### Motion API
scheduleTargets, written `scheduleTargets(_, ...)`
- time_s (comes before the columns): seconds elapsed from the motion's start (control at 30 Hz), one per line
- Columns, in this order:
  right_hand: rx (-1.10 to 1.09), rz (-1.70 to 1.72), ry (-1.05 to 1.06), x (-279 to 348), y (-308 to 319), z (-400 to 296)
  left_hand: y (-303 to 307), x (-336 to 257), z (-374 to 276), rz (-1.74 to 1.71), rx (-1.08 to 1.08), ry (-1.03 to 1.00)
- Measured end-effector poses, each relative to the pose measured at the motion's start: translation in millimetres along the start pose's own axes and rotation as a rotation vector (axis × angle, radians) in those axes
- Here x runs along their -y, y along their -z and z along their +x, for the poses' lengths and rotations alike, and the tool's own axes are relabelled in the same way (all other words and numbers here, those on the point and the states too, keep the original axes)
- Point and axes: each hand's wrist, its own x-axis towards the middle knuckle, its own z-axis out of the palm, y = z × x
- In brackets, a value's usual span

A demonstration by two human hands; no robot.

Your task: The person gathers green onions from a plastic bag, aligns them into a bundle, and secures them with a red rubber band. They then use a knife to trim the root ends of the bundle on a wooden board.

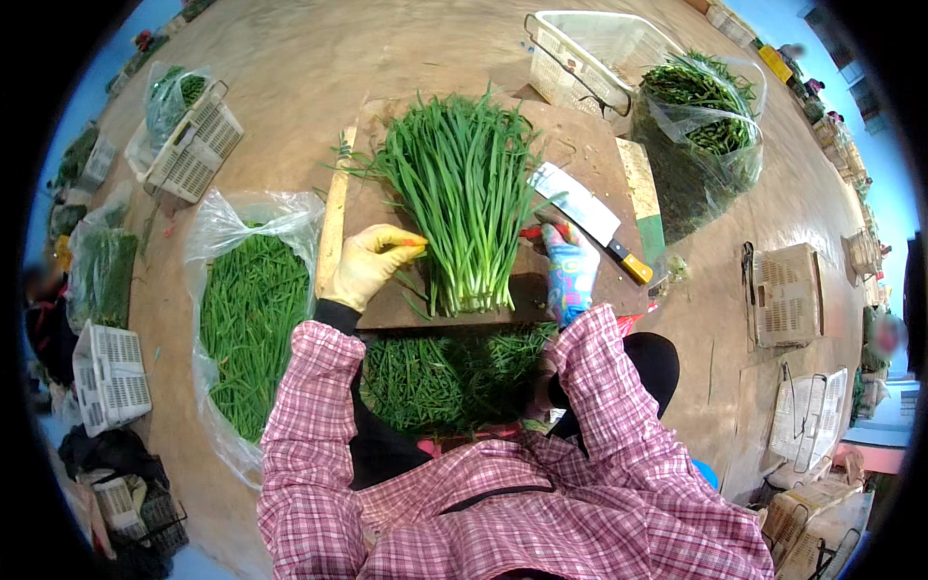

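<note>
A bundle of green leafy stalks, like garlic chives (464, 196), lies on a wooden board (587, 138), pale stem ends towards me. At its left side is my left hand (371, 262) in a cream glove, thumb and forefinger pinched on what looks like the end of a thin red-orange tie. My right hand (569, 261), in a patterned blue glove, holds a red strip at the right side of the bundle. Whether the strip runs under the stalks is hidden. A cleaver (583, 210) with a black and yellow handle lies right of the bundle, beside my right hand.
Left of the board stands a clear plastic bag of green stalks (254, 326). More greens (420, 384) lie below the board's near edge. Behind on the right are a white plastic crate (580, 72) and a filled bag (699, 109). Further crates (786, 297) stand around on the floor.
</note>
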Motion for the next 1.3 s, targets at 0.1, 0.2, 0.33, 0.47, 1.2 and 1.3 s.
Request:
scheduleTargets(0.1,0.094,-0.094,0.043,15,-25,-3,-12,-9,4,-0.035,-0.004,-0.038)
scheduleTargets(0.2,0.132,-0.002,-0.101,19,-35,2,-34,-10,5,-0.187,0.003,-0.025)
scheduleTargets(0.33,0.358,-0.288,-0.057,41,-47,12,-57,-20,-10,-0.184,-0.172,0.005)
scheduleTargets(0.47,0.603,-0.476,-0.060,91,-58,24,-81,-21,-16,-0.043,-0.370,-0.047)
scheduleTargets(1.2,0.480,-0.453,0.390,29,-22,30,-92,-17,23,0.559,-0.251,-0.200)
scheduleTargets(1.3,0.584,-1.241,0.604,53,-17,34,-93,-30,20,0.689,-0.258,-0.230)
